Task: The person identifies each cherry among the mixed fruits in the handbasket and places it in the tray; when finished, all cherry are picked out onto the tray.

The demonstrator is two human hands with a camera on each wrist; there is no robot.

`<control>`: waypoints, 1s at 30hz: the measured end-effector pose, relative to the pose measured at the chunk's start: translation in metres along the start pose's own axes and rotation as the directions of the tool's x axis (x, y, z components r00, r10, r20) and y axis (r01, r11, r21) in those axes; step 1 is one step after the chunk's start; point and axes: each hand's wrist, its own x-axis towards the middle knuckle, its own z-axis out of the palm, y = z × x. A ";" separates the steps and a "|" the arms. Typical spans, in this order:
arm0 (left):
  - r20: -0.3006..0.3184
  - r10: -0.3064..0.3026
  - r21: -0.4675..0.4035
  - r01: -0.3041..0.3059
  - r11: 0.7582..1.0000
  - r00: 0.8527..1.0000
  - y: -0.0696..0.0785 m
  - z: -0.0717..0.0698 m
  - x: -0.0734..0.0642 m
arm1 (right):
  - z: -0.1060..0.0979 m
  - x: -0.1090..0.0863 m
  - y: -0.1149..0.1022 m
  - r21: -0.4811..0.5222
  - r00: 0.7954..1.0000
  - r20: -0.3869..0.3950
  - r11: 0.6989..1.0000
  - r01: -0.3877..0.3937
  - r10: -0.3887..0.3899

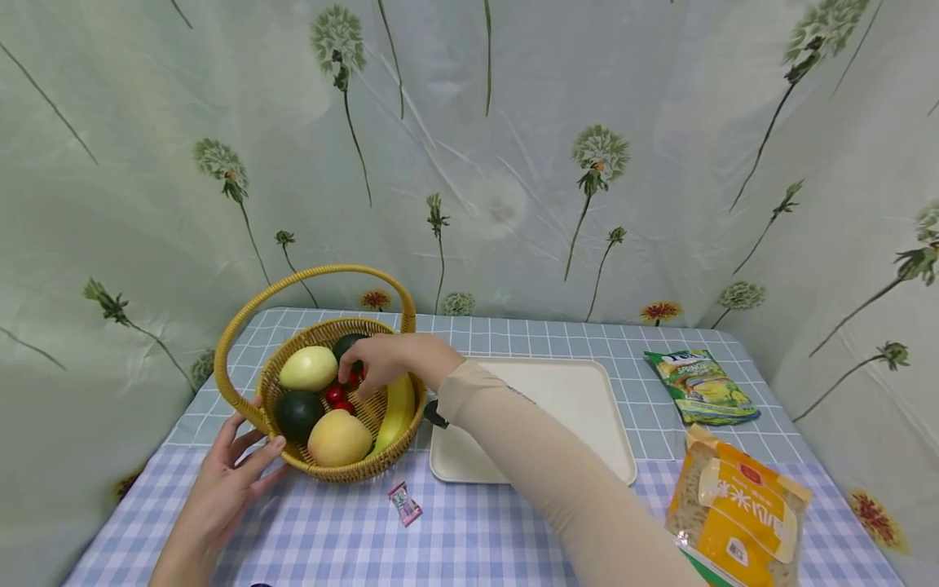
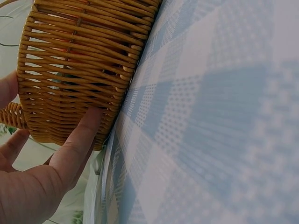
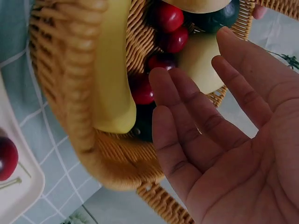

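Note:
A wicker basket (image 1: 333, 471) with an arched handle holds a banana (image 1: 396, 412), a peach (image 1: 340, 439), a pale yellow fruit (image 1: 308, 368), a dark green fruit (image 1: 298, 416) and several red cherries (image 1: 335, 395). My right hand (image 1: 381, 359) reaches down into it from the right. In the right wrist view its fingers are loosely bent beside the cherries (image 3: 141, 88), the palm bare. Another dark fruit (image 3: 145, 123) is partly behind these fingertips. My left hand (image 1: 227, 481) touches the basket's left side; extended fingers (image 2: 77, 147) lie along the woven wall (image 2: 74, 79).
Right of the basket lies a white tray (image 1: 572, 391), partly covered by my right arm, with a cherry (image 3: 7, 158) on it. A small wrapped candy (image 1: 405, 503) lies in front. A green packet (image 1: 704, 387) and an orange-and-clear bag (image 1: 741, 509) are at the right.

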 end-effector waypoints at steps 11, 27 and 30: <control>-0.009 -0.030 0.026 0.030 0.999 1.000 0.002 0.001 0.001 | 0.007 0.013 -0.014 0.067 0.986 0.121 0.990 -0.126 0.118; -0.011 -0.025 0.032 0.025 0.999 1.000 0.002 0.001 0.000 | 0.010 0.017 -0.025 0.085 0.955 0.202 0.968 -0.236 0.215; -0.012 -0.014 0.024 0.014 1.000 1.000 0.002 0.001 0.000 | 0.011 0.019 -0.024 0.090 0.953 0.209 0.966 -0.242 0.220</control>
